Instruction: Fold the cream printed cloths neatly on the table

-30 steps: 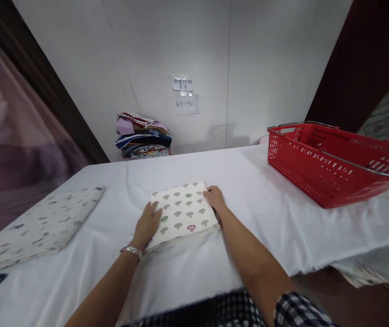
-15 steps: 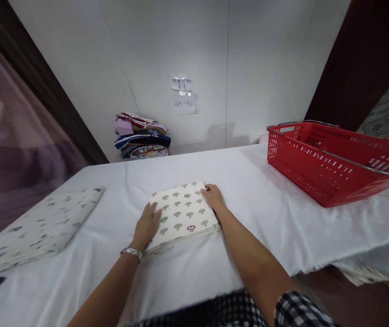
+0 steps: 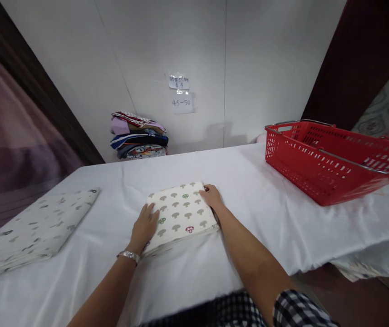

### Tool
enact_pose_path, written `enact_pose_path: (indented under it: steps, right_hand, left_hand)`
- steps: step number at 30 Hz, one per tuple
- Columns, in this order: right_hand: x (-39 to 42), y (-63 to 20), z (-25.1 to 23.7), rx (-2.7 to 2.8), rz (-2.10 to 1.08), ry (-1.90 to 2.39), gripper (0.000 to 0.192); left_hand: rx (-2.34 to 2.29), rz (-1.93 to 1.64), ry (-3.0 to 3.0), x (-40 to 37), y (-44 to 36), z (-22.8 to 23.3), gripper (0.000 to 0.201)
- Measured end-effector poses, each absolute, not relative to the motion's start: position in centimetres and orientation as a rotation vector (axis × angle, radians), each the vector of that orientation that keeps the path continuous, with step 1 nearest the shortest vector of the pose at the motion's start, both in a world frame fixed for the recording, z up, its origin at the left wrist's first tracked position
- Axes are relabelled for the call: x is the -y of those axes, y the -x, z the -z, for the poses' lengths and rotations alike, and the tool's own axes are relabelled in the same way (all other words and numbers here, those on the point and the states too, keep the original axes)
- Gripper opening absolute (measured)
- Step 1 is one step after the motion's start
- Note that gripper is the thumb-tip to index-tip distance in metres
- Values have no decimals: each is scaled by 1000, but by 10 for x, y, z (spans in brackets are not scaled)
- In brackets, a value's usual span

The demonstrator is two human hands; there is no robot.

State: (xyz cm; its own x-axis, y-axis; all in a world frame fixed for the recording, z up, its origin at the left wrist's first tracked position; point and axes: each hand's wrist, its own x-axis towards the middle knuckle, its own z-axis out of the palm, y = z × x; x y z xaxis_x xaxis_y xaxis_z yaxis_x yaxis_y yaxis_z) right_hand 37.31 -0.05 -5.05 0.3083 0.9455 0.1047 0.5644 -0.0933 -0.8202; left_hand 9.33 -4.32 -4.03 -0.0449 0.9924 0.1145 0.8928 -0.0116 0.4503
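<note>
Currently, the folded mushroom-print cloth (image 3: 180,213) is lying flat near the front middle of the white-covered table (image 3: 248,190), already reduced to a compact rectangle. The left hand (image 3: 144,228) is resting flat, fingers extended, against the cloth's left edge, with a silver bracelet (image 3: 129,256) showing at the wrist. The right hand (image 3: 212,198) is pressing on the far right corner, fingers slightly curled; neither hand is gripping or lifting the fabric. The hands are sitting apart, one on each side of the cloth.

Judging from the layout, folding is appearing complete or nearly so, and the hands seem to be squaring or flattening the edges; the piece is not yet lying with any other item.

Count of items:
- One folded mushroom-print cloth under the hands.
- One larger folded patterned cloth (image 3: 34,229) lying well apart at the left.
- One red basket (image 3: 330,159) standing at the right; its contents are not visible.
- One stack of folded textiles (image 3: 139,141) sitting at the far wall.
- Two paper notes (image 3: 180,93) hanging on the wall.
</note>
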Motion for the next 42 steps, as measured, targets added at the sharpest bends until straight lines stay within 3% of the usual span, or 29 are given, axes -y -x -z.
enact_pose_path:
  steps: [20,29,42]
  right_hand:
    - [2,-372,45,1317,-658,1845,16]
    - [2,-373,46,1350,-477,1784,19]
    - [3,-376,47,1349,-577,1857,19]
  left_hand:
    - [-2031,-623,-1972,43,-93,40,54]
    - [-2000,-645,-2021,42,-90,45,53]
    - [-1995,-645,-2071,18,-86,40,54]
